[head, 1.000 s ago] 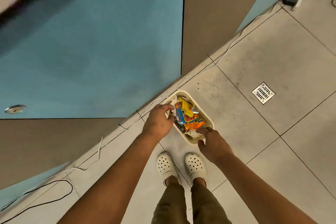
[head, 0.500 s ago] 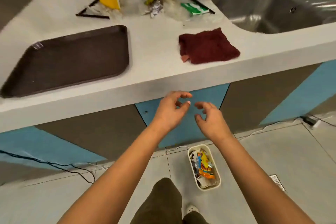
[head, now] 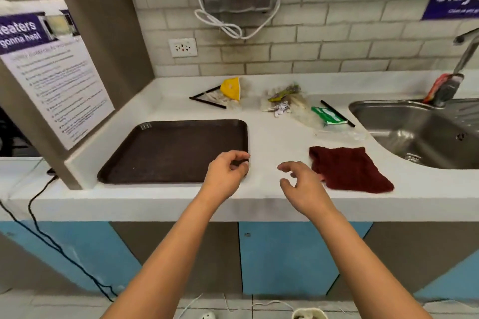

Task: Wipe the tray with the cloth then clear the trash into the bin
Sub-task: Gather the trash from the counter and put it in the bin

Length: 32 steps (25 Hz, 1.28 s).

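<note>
Clearing step judged in hand: brown tray [head: 166, 150] bare, maroon cloth [head: 350, 169] laid aside by sink [head: 420, 132]. Left hand [head: 226, 176] and right hand [head: 303, 186] loosely curled, holding nothing. Trash [head: 290, 105] at counter's rear; bin [head: 308, 314] below. Next: reach forward, gather wrappers.

On the counter [head: 272, 137], the tray [head: 173, 150] is lying left of the cloth [head: 350, 168]; trash [head: 293, 106] is sitting behind them, the sink [head: 420, 132] lying rightmost, the bin [head: 308, 314] standing below.

Bare counter [head: 274, 142] between tray [head: 168, 150] and cloth [head: 350, 171]; trash [head: 293, 105] behind.
</note>
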Each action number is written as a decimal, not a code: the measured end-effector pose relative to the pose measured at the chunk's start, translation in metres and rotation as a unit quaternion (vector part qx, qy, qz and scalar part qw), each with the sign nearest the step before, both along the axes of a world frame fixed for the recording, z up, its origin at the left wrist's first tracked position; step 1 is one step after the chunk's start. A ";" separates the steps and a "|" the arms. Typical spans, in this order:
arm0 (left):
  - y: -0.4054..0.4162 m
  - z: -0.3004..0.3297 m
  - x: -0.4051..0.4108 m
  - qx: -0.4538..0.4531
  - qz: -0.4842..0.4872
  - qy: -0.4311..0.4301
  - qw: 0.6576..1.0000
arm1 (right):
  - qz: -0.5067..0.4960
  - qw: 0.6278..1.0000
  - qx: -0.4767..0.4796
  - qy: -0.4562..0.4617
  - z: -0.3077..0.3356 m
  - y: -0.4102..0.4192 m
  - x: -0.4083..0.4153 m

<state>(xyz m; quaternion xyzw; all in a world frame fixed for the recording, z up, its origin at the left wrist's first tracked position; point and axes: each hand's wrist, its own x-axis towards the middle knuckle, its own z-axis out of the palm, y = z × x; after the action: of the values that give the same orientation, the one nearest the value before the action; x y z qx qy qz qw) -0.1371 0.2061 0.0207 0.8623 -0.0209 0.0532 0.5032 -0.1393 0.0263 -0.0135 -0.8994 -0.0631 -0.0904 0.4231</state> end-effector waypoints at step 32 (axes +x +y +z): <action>0.200 -0.052 0.449 0.191 -0.051 0.038 0.980 | -0.062 0.983 -0.171 -0.020 0.017 0.140 0.424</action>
<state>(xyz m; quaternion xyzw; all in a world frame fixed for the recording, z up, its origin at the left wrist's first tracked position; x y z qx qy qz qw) 0.3114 0.4056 -0.0309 0.9417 -0.0551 -0.0104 0.3318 0.2850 0.1665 0.0037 -0.9588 -0.0303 -0.1221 0.2549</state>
